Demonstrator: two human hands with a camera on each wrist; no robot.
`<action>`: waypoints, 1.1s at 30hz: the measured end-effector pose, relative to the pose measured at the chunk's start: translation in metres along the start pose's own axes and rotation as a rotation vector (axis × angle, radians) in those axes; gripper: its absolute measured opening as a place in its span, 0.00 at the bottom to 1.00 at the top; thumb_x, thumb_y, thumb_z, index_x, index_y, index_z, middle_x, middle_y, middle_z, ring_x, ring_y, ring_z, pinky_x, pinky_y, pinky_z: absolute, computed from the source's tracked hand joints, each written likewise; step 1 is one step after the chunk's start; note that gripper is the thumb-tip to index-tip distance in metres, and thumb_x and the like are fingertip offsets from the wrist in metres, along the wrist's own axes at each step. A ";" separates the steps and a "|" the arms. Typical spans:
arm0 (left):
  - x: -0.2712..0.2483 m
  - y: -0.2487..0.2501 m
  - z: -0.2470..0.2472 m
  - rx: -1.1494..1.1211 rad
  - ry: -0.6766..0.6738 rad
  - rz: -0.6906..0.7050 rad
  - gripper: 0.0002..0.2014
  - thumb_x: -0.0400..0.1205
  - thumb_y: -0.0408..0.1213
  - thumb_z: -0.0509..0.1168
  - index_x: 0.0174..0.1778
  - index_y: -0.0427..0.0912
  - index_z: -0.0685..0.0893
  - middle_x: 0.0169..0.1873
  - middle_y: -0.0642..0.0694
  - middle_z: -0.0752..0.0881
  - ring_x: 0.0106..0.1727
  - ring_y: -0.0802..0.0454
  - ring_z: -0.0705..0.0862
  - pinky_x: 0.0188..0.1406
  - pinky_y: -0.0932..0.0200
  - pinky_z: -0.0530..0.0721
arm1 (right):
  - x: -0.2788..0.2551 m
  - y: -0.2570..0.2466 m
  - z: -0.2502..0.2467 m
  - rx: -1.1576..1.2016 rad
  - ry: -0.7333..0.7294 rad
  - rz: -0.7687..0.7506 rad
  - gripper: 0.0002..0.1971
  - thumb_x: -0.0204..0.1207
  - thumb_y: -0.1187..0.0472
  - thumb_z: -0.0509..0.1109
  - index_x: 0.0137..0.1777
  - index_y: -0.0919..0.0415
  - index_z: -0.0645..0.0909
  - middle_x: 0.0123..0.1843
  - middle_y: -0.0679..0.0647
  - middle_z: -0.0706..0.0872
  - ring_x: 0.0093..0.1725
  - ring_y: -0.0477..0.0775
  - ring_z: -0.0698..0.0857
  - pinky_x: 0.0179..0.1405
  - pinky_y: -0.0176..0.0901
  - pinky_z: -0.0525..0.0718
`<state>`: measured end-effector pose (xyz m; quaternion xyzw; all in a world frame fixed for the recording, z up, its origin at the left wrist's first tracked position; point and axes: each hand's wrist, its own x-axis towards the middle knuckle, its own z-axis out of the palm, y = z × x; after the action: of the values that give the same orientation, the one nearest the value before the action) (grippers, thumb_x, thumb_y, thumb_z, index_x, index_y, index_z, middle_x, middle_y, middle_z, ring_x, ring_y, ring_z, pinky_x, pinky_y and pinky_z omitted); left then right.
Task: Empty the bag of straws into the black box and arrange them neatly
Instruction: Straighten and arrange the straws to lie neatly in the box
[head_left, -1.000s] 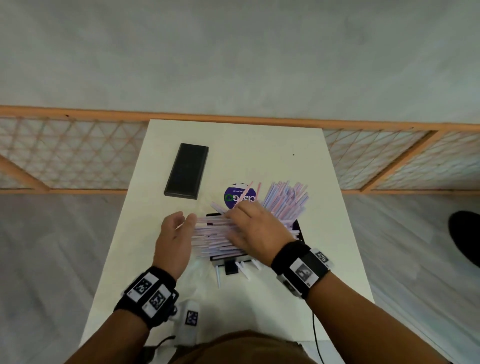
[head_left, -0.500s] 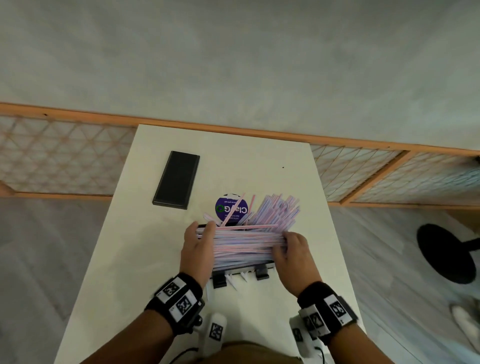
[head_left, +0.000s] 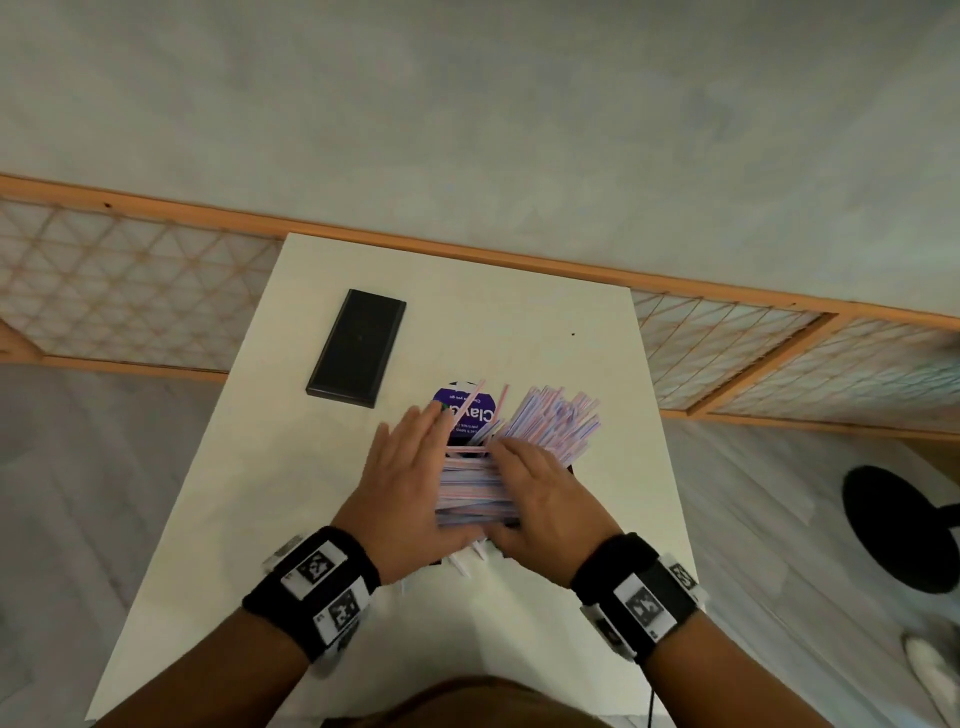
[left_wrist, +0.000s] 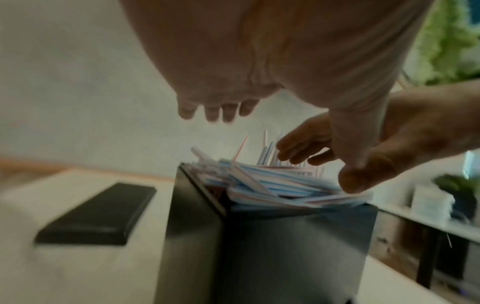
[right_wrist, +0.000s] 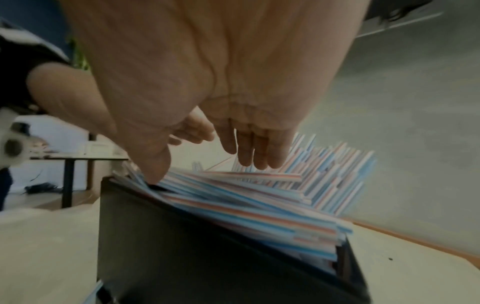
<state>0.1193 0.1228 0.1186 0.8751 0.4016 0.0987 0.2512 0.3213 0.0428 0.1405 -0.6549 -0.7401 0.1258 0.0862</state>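
A tall black box (left_wrist: 272, 246) (right_wrist: 207, 246) stands on the white table, heaped with pink, white and blue striped straws (head_left: 475, 488) (right_wrist: 259, 205) lying across its top. More straws (head_left: 556, 423) fan upward at its far right. My left hand (head_left: 410, 478) hovers flat over the box's left end, fingers straight, thumb (left_wrist: 361, 179) touching the pile. My right hand (head_left: 540, 493) lies flat over the right end, thumb (right_wrist: 155, 164) and fingertips on the straws. Several straws (head_left: 470, 558) lie on the table near me.
A flat black lid (head_left: 358, 347) lies at the table's back left. A purple round label (head_left: 465, 415) lies just behind the box. A wooden lattice rail (head_left: 130, 291) runs behind the table (head_left: 260, 493), and a black stool (head_left: 904, 530) stands at the right.
Both hands have moved from the ends of the straw pile onto its top and closer together. The head view has shifted slightly.
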 end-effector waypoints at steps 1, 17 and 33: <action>0.003 0.000 0.001 0.083 -0.043 0.052 0.62 0.71 0.76 0.66 0.90 0.46 0.44 0.89 0.45 0.51 0.90 0.45 0.50 0.89 0.38 0.45 | 0.007 0.002 0.004 -0.019 -0.059 -0.011 0.43 0.73 0.41 0.70 0.85 0.61 0.65 0.80 0.59 0.73 0.78 0.62 0.73 0.80 0.57 0.73; 0.013 -0.001 0.027 0.392 -0.265 0.047 0.31 0.77 0.65 0.65 0.71 0.50 0.74 0.62 0.51 0.86 0.67 0.46 0.83 0.88 0.37 0.46 | 0.042 0.009 0.032 -0.031 -0.474 0.037 0.30 0.67 0.38 0.79 0.66 0.48 0.78 0.54 0.50 0.90 0.50 0.56 0.88 0.52 0.44 0.83; 0.002 -0.010 0.014 0.067 -0.025 0.112 0.28 0.73 0.65 0.65 0.66 0.55 0.78 0.61 0.58 0.81 0.63 0.56 0.78 0.80 0.47 0.67 | 0.040 0.014 0.045 0.132 -0.340 0.106 0.33 0.60 0.36 0.81 0.63 0.47 0.77 0.55 0.47 0.87 0.53 0.52 0.86 0.56 0.49 0.88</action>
<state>0.1193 0.1244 0.1020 0.9053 0.3520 0.0880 0.2208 0.3159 0.0811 0.0920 -0.6552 -0.6986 0.2874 -0.0039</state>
